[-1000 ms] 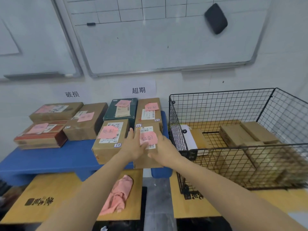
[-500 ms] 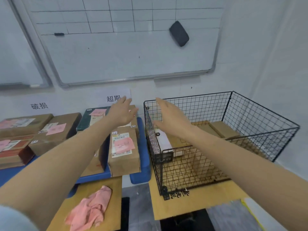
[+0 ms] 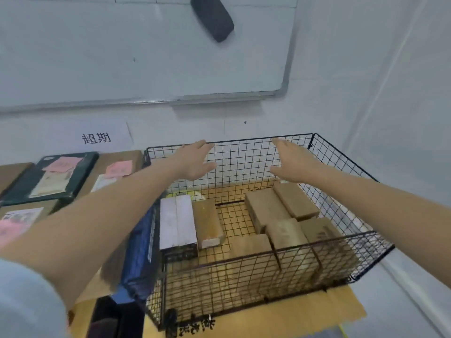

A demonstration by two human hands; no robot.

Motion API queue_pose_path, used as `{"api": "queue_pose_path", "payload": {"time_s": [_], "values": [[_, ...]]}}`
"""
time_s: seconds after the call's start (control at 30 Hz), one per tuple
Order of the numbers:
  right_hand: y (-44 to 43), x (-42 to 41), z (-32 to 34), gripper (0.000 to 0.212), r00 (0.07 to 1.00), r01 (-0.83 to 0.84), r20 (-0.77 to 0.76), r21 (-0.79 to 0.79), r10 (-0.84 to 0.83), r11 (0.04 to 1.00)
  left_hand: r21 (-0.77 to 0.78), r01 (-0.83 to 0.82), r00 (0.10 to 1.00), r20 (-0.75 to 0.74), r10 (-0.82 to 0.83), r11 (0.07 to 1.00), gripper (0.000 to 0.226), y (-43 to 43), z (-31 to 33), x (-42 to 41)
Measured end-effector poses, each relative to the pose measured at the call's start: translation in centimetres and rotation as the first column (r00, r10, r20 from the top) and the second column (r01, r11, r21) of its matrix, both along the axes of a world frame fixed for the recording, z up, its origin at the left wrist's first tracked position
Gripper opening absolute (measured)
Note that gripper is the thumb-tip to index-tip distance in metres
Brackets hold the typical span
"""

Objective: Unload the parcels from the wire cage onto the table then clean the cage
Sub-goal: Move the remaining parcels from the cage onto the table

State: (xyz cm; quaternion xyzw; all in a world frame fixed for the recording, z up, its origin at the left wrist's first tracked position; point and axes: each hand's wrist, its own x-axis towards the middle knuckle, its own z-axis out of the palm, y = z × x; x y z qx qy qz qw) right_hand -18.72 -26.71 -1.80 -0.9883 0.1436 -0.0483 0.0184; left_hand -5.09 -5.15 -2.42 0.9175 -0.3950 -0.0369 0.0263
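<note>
Left hand (image 3: pixel 195 162): fingers spread, empty.
Right hand (image 3: pixel 291 162): fingers spread, empty.
Advice: lower both, flank one parcel (image 3: pixel 264 208) below fingertips.

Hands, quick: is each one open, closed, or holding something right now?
Left hand: open, fingers straight, holding nothing, raised over the wire cage.
Right hand: open, fingers straight, holding nothing, also over the wire cage.

A black eraser (image 3: pixel 212 18) sticks tilted on the whiteboard (image 3: pixel 122 57) mounted on the pale wall (image 3: pixel 366 93), and below the board's frame hangs a white paper sign (image 3: pixel 97 137) with two black characters.
</note>
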Motion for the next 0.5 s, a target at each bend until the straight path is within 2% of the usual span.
{"api": "queue_pose_path", "payload": {"time_s": [0.1,0.2,0.3,0.4,0.5], "values": [[-5.4,1.9,-2.0,0.068,0.993,0.017,-0.116,0.020,-0.015,1.000,0.106,-0.019,0.999,-0.036,0.023,0.994,0.068,-4.4,-1.8,1.6],[-9.3,3.8,-4.8,0.071,0.967,0.012,-0.254,0.059,0.003,0.998,0.156,-0.033,0.987,-0.147,0.057,0.987,0.070,-8.2,-4.0,2.7],[-11.8,5.4,-7.6,0.073,0.944,0.012,-0.328,0.100,0.022,0.995,0.258,-0.006,0.972,-0.225,0.066,0.966,0.069,-11.6,-6.8,2.9],[-13.6,6.7,-10.1,0.067,0.913,0.038,-0.407,0.125,0.016,0.991,0.344,0.033,0.957,-0.281,0.069,0.939,0.071,-14.3,-9.9,3.3],[-14.9,7.6,-11.7,0.076,0.879,0.022,-0.475,0.116,0.036,0.993,0.399,0.048,0.941,-0.325,0.093,0.916,0.073,-16.2,-12.0,3.4]]}}
